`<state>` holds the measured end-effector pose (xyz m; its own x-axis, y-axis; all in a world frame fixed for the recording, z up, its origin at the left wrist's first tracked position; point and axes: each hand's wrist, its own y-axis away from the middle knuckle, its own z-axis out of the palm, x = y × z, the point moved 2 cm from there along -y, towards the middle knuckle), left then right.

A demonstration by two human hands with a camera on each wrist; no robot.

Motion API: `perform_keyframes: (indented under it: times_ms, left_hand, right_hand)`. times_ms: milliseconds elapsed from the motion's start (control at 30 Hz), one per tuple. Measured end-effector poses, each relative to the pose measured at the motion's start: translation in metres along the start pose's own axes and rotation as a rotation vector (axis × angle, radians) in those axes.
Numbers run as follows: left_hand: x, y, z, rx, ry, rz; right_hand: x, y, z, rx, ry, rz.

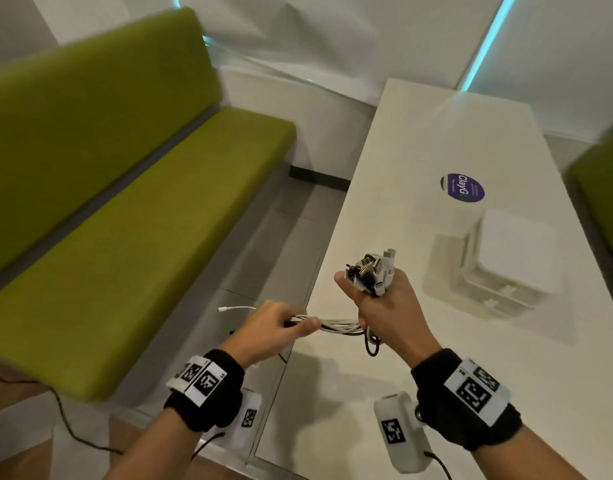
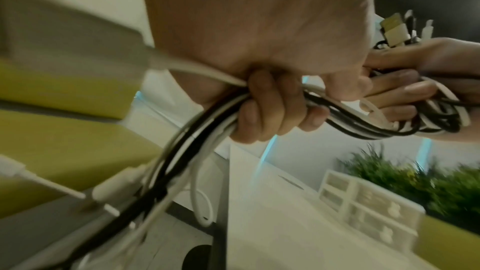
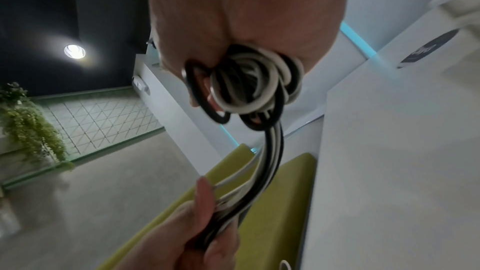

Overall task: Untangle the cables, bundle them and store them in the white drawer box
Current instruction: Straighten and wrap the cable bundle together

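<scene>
White table [image 1: 419, 150] next to a lime-green bench [image 1: 125, 202] here, and I can read "ClayG" on the purple round sticker [image 1: 462, 188]. My right hand [image 1: 388, 306] is fisted around the coiled cables [image 1: 339, 325], plugs [image 1: 374, 271] poking out the top. My left hand [image 1: 274, 327] is wrapped around the black-and-white strands stretched between the two hands. White drawer box [image 1: 499, 268] sits on the table just right of them, drawers closed.
</scene>
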<state>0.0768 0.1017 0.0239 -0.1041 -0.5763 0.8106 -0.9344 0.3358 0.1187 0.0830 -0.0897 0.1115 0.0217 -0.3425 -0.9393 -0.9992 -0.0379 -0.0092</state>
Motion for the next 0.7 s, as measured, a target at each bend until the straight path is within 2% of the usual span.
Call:
perform_keyframes:
  times_ms: [67,133,367,567,700]
  left_hand:
    - [0.01,-0.001,0.018,-0.069,-0.09,0.011]
    - [0.027,0.004,0.031,-0.078,-0.109,0.024]
    - [0.099,0.017,0.061,0.056,-0.122,0.111]
    - [0.144,0.024,0.081,0.125,-0.123,0.201]
    - [0.158,0.023,0.096,0.157,-0.184,0.243]
  right_hand:
    - [0.015,0.015,-0.016,0.018,-0.007,0.009]
    - [0.025,0.032,-0.032,0.04,-0.028,0.026]
    - [0.029,0.078,-0.097,0.102,-0.203,-0.04]
    - [0.032,0.11,-0.137,0.001,-0.562,-0.036]
    - [0.04,0.118,-0.15,-0.014,-0.518,-0.032]
